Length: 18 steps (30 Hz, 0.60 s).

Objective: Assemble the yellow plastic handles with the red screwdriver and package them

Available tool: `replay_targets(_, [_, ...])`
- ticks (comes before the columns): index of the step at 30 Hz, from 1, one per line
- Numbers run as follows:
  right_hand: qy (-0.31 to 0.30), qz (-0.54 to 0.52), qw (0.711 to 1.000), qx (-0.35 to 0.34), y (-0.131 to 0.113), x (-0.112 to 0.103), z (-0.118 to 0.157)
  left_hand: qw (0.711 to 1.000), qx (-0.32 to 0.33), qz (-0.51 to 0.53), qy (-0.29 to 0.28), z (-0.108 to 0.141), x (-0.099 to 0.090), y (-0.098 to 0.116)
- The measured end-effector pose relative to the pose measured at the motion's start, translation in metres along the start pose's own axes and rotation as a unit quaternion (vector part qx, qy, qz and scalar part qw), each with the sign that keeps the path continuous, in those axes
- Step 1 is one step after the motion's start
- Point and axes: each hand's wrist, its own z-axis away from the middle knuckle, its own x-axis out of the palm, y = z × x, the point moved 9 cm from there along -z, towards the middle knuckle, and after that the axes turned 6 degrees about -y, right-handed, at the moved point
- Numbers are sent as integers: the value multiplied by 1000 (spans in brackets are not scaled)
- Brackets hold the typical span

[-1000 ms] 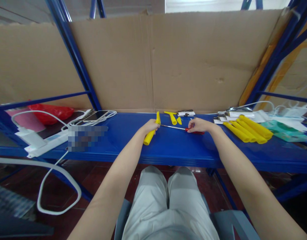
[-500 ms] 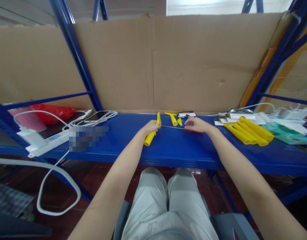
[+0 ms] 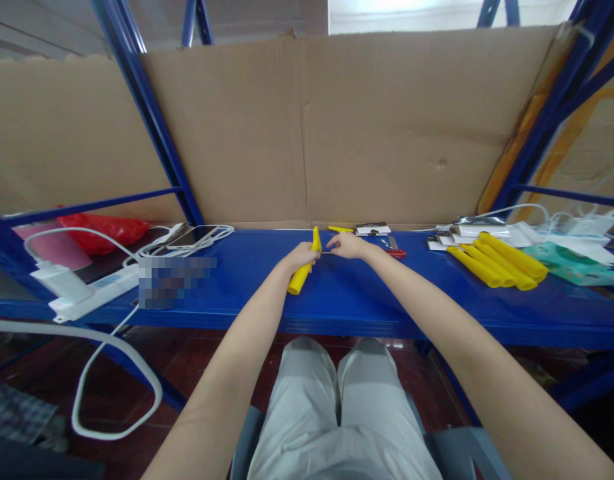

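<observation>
Bench top (image 3: 257, 293) centre: smooth, glossy painted metal look; backing panel (image 3: 227, 133) above: matt brown cardboard, creased

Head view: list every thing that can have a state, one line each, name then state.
Left hand: closed on the yellow piece.
Yellow piece: held, tilted.
Right hand: fingers bent at the metal shaft; grip unclear.
Red-handled tool: partly hidden by the right hand.
Yellow tubes: lying bunched together.
Red bag: crumpled.
Power strip: adapter plugged in; power unclear.
Cardboard: upright.
</observation>
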Motion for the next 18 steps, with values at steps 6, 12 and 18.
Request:
replay_targets(6, [6, 15, 999, 52, -6, 14, -18, 1000, 6, 1, -1, -5, 0, -3])
replay_targets(12, [17, 35, 996, 80, -9, 13, -20, 1000, 12, 4, 2, -7, 0, -3])
replay_targets(18, [24, 39, 995, 92, -6, 15, -22, 1000, 5, 1, 4, -4, -1, -3])
